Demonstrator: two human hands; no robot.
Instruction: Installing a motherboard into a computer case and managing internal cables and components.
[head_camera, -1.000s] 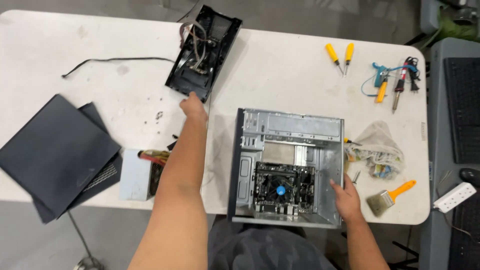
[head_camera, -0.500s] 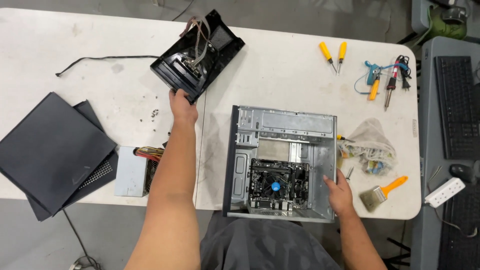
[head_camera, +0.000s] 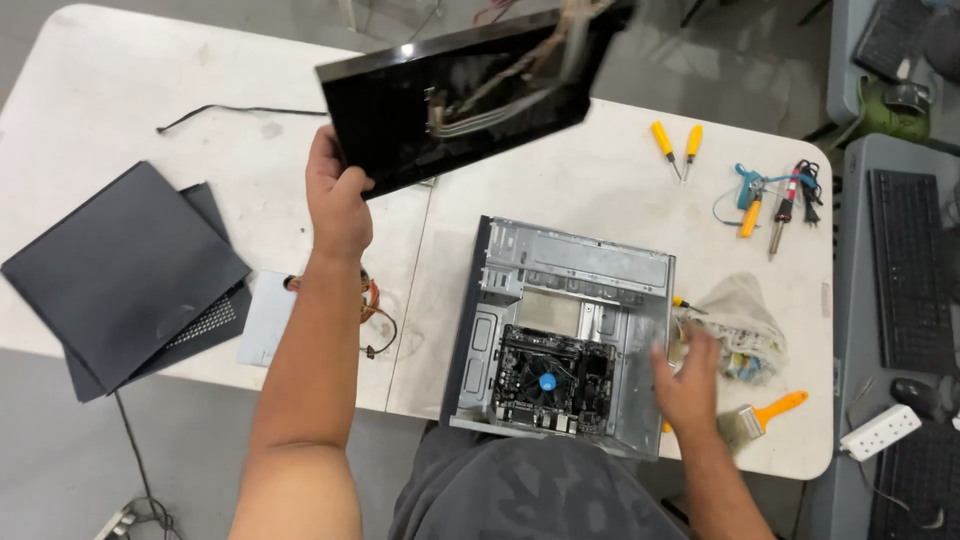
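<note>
Up in the air, the left hand (head_camera: 338, 195) has its fingers clamped on the lower corner of a glossy black front panel (head_camera: 460, 95) from a computer case, thumb on the near face. The panel is lifted clear of the white table (head_camera: 130, 90) and tilted, blurred at its far end, with a bundle of wires (head_camera: 500, 85) running along its inner side.

The right hand (head_camera: 688, 385) lies at the right wall of the open computer case (head_camera: 570, 335), fingers loosely spread and curled over the edge; it grips nothing that I can make out. The case lies on its side near the front edge of the table, its motherboard (head_camera: 550, 380) and the blue-centred cooler fan (head_camera: 547, 381) exposed.

Just beside the right hand, toward the right edge, sits a crumpled rag (head_camera: 745, 320), and a paintbrush with an orange handle (head_camera: 762, 415) lies near the front right corner. Two yellow-handled tools (head_camera: 675, 145) and a cluster of hand tools with cords (head_camera: 770, 200) lie toward the back right.

Under the left forearm, a grey power supply (head_camera: 268, 320) with coloured leads rests near the front edge. Two dark side panels (head_camera: 120, 270) are stacked at the left edge, overhanging it. A black cable (head_camera: 235, 110) lies toward the back left.
</note>
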